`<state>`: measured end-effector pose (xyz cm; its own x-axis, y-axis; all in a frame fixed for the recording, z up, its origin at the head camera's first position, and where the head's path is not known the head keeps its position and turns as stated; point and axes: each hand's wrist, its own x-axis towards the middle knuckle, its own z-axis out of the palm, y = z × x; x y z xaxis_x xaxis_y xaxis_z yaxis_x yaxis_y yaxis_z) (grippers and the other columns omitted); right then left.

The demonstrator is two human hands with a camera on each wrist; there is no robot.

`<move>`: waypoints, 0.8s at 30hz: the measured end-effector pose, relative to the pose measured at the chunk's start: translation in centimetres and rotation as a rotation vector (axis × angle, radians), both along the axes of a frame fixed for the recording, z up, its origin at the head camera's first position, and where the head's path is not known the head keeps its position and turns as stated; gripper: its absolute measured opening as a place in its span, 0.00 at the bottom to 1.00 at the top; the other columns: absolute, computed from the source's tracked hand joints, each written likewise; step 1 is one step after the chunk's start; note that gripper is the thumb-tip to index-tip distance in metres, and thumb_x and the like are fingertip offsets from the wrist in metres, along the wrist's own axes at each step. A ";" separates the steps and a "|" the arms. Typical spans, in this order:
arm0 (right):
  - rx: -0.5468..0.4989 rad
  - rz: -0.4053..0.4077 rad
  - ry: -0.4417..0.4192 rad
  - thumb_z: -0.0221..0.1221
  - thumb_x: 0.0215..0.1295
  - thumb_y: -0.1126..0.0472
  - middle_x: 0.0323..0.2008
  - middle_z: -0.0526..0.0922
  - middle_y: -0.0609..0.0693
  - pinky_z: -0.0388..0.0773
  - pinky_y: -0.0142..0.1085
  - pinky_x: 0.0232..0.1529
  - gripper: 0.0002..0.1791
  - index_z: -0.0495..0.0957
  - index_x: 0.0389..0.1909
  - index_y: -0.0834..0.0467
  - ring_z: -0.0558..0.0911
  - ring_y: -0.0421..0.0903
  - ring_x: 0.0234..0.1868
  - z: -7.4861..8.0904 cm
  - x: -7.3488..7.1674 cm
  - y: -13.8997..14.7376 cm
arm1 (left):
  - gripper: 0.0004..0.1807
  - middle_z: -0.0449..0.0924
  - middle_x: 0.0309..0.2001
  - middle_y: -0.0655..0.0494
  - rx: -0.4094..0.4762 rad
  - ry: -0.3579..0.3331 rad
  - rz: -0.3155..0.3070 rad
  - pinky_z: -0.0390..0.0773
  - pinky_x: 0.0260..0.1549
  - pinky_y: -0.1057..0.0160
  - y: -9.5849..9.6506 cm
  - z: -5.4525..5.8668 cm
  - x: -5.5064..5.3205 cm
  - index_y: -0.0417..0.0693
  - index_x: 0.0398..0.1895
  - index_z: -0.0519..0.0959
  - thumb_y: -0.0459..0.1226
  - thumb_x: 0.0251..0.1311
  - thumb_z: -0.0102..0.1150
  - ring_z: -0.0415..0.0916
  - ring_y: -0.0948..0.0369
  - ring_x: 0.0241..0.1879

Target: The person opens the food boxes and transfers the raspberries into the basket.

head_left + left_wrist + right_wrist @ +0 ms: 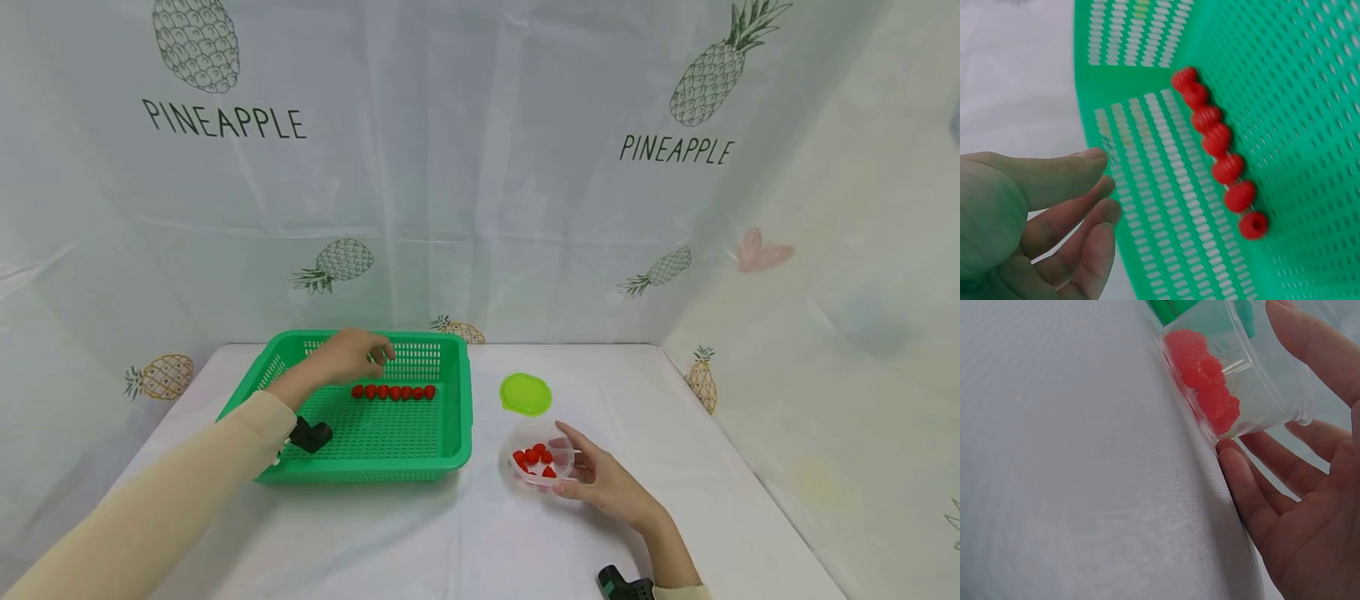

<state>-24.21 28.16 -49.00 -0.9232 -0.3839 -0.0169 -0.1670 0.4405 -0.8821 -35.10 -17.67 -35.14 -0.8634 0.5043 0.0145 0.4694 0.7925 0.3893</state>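
My left hand hovers over the back of a green plastic basket, its fingers loosely bent with nothing between thumb and fingertips. Several red raspberries lie in a row on the basket floor along its back wall, to the right of that hand. On the table, my right hand holds a clear plastic cup from its right side, thumb at the near side and fingers at the far side. Inside the cup, several more raspberries lie at the bottom.
A bright green lid lies on the white table behind the cup. Close behind the table hangs a pale curtain printed with pineapples. Each wrist wears a black camera; the left one overlaps the basket's left part.
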 end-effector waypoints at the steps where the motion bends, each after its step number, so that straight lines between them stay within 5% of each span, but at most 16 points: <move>1: -0.003 0.001 -0.002 0.75 0.65 0.54 0.73 0.73 0.59 0.75 0.27 0.64 0.53 0.54 0.85 0.50 0.77 0.59 0.69 0.0 0.0 0.0 | 0.14 0.88 0.52 0.42 0.008 0.008 -0.005 0.83 0.52 0.45 0.2 0.1 0.1 0.43 0.57 0.85 0.31 0.70 0.66 0.84 0.46 0.53; 13: -0.017 0.014 0.009 0.74 0.66 0.55 0.74 0.72 0.59 0.74 0.25 0.63 0.53 0.53 0.85 0.51 0.76 0.60 0.70 -0.2 0.0 0.1 | 0.16 0.89 0.51 0.51 0.128 0.062 -0.026 0.84 0.51 0.51 3.9 0.5 2.3 0.46 0.58 0.85 0.33 0.68 0.70 0.85 0.51 0.52; 24: -0.001 0.003 0.000 0.74 0.66 0.53 0.73 0.73 0.57 0.77 0.34 0.67 0.53 0.54 0.85 0.49 0.77 0.59 0.70 -0.3 -0.1 0.2 | 0.19 0.87 0.52 0.54 0.200 0.056 -0.078 0.83 0.49 0.55 8.0 0.4 4.3 0.48 0.60 0.83 0.36 0.68 0.71 0.85 0.56 0.49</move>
<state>-24.30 28.32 -49.28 -0.9220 -0.3868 -0.0162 -0.1688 0.4394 -0.8823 -30.84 -9.65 -34.75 -0.8168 0.5520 0.1676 0.5518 0.6626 0.5065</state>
